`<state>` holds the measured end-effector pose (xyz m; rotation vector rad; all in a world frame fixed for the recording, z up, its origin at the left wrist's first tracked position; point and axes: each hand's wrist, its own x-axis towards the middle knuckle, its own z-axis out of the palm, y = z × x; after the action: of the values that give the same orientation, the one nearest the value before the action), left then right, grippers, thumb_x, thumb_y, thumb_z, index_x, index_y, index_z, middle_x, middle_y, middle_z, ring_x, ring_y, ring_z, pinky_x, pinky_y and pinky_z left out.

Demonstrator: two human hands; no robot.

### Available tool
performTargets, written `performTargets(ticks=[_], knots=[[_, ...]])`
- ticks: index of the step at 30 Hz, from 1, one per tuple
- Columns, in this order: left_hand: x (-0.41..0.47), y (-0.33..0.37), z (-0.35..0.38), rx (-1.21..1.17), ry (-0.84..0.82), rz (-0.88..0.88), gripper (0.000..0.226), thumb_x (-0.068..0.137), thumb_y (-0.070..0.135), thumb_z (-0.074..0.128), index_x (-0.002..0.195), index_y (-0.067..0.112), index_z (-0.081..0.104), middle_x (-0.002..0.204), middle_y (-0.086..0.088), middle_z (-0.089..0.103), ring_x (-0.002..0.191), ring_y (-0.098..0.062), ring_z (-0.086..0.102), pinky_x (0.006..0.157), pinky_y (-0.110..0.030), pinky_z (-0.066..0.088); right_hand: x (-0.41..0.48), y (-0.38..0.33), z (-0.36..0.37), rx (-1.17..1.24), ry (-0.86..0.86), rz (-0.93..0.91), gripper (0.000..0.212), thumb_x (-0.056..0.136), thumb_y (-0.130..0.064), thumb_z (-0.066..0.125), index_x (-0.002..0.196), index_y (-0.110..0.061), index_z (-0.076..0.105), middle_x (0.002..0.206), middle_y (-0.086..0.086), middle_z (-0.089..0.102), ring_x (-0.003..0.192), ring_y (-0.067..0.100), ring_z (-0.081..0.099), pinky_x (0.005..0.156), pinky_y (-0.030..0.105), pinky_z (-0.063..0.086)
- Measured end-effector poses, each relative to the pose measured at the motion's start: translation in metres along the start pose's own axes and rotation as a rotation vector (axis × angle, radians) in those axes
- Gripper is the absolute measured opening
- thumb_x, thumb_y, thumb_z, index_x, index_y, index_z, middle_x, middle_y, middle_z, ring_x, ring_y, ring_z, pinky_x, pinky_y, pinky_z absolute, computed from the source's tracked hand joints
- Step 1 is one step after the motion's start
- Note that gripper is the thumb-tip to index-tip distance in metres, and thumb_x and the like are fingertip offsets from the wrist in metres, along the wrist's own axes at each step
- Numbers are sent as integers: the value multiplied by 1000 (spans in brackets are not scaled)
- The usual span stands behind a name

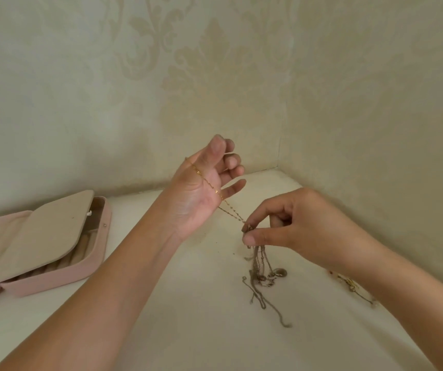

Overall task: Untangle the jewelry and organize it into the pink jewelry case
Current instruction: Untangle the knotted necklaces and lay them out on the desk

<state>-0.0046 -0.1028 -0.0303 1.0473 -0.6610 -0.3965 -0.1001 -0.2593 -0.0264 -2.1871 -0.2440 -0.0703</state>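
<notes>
Corner of white counter (188, 344), cream damask wallpaper (215, 62).
Right grip (295, 223) pinches tangled jewelry (259, 263) trailing below; gold chain (231, 210) crosses palm of left grip (199, 199), hold unclear; pink jewelry case (54, 279) open, further left.

Soft pink outside, plain beige lining inside the open rectangular jewelry case (54, 281). Right of the case, bright gold on the thin link chain (204, 178); dull grey-brown on the tangled bunch of metal chains (258, 261) and pendants. Farther right, yellow gold on a small jewelry piece (351, 283). Cream-white, unpatterned tabletop (188, 330); behind the case, pale beige wallpapered wall (215, 62) with tone-on-tone damask leaves.
</notes>
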Motion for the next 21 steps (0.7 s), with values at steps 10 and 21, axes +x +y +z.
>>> performTargets(ticks=[10,21], knots=[[-3,11,-8,-14,-104,0,70,38,63,86,86,21,58,69,9,54,73,-10,56,91,-38,42,6,8,2,231,162,41,3,75,-23,78,76,-25,79,45,-7,37,43,7,27,44,17,25],[-5,7,-2,231,-233,-73,56,44,69,82,80,28,70,74,9,57,77,-11,57,83,-31,44,6,9,3,507,151,168,11,81,-19,69,83,-19,79,92,-8,75,95,3,65,90,20,43]])
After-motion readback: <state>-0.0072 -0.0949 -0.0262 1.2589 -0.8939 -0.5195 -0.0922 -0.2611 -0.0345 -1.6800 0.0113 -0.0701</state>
